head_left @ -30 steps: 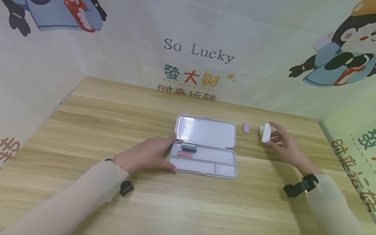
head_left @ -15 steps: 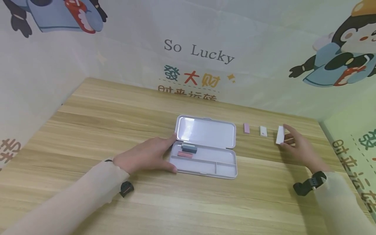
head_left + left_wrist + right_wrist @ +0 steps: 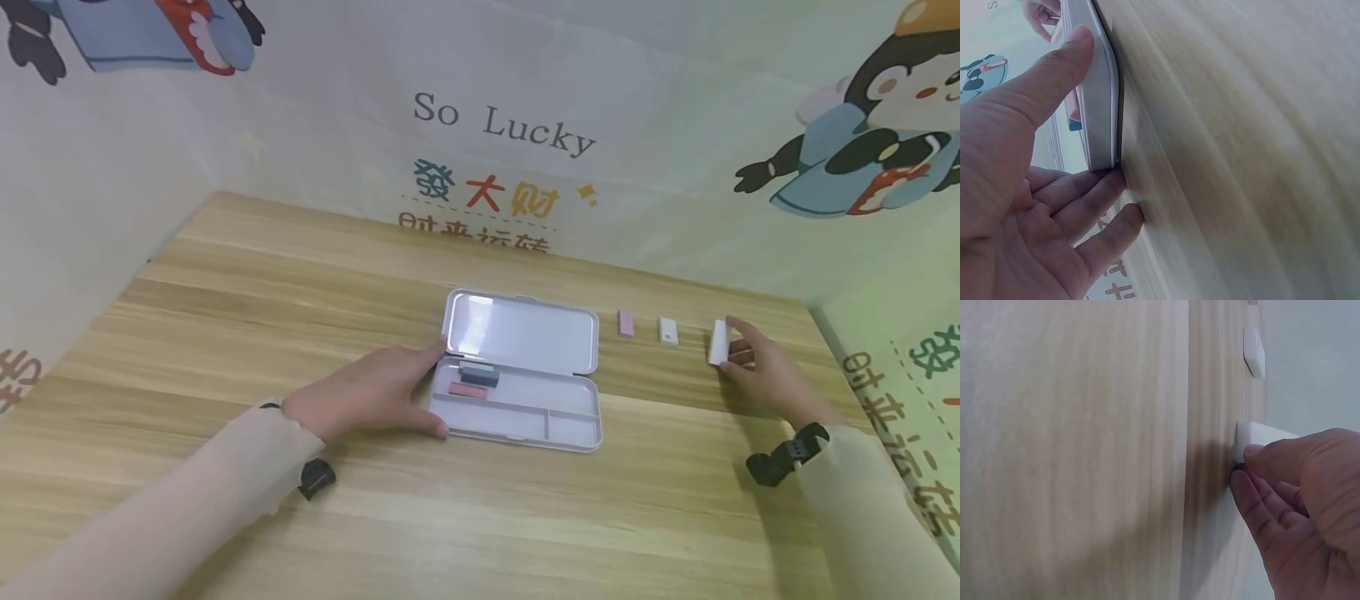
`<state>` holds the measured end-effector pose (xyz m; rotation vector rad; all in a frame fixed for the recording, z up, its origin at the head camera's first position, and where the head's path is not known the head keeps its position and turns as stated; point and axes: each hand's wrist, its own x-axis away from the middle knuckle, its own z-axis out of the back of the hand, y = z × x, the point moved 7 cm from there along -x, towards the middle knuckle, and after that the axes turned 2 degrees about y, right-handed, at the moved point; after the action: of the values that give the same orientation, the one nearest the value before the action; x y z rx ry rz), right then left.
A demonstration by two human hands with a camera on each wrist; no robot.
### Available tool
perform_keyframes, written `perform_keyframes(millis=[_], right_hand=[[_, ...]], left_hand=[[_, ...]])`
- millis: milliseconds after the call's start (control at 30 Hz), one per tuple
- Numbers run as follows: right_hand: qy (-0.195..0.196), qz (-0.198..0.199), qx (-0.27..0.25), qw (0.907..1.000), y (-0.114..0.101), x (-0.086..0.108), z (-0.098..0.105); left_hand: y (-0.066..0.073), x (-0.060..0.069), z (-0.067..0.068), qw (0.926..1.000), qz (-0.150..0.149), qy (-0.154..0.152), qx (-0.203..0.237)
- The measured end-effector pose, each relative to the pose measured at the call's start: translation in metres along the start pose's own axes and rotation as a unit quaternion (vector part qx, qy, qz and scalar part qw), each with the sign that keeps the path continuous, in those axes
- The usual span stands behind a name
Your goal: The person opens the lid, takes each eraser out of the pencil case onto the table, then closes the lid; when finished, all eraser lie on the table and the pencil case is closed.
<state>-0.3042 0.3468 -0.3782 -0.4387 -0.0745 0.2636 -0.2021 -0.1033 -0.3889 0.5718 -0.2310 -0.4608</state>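
Note:
An open pencil case (image 3: 521,333), pale with divided compartments, lies on the wooden table. My left hand (image 3: 367,396) holds its left end, thumb at the front corner and fingers near the hinge; the left wrist view has the thumb (image 3: 1063,69) against the case's side (image 3: 1100,106). In the back compartment sit a dark blue-grey block (image 3: 480,377), a pale block partly behind it, and a pink block (image 3: 468,390). At the right, my right hand (image 3: 776,375) pinches a white eraser-like block (image 3: 718,342) between thumb and fingers. In the right wrist view, this white block (image 3: 1250,437) stands at the tabletop.
A purple-pink block (image 3: 626,323) and a small white block (image 3: 667,331) lie in a row between the case and my right hand. A printed cloth backdrop (image 3: 502,133) rises behind the table (image 3: 420,517).
My right hand has moved right with the white block, away from the small white block, which now shows fully. It barely moves in the last half second. My left hand stays on the case.

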Motion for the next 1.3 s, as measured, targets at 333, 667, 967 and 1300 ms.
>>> perform_keyframes(millis=[333,667,967,1300], right_hand=[[-0.035,-0.021,-0.005,0.9992,0.004,-0.006,-0.001],[-0.091,-0.061,-0.009,0.9939,0.005,-0.012,-0.002],[-0.115,-0.074,-0.008,0.9906,0.004,-0.014,0.001],[-0.100,-0.071,-0.013,0.9924,0.007,-0.012,-0.001]], left_hand=[[-0.003,0.001,0.001,1.0000,0.005,-0.003,0.003],[-0.002,0.002,0.002,1.0000,0.004,-0.002,0.005],[-0.001,0.002,0.002,0.9999,0.007,-0.006,0.007],[0.002,0.002,0.003,1.0000,0.004,-0.004,0.001]])
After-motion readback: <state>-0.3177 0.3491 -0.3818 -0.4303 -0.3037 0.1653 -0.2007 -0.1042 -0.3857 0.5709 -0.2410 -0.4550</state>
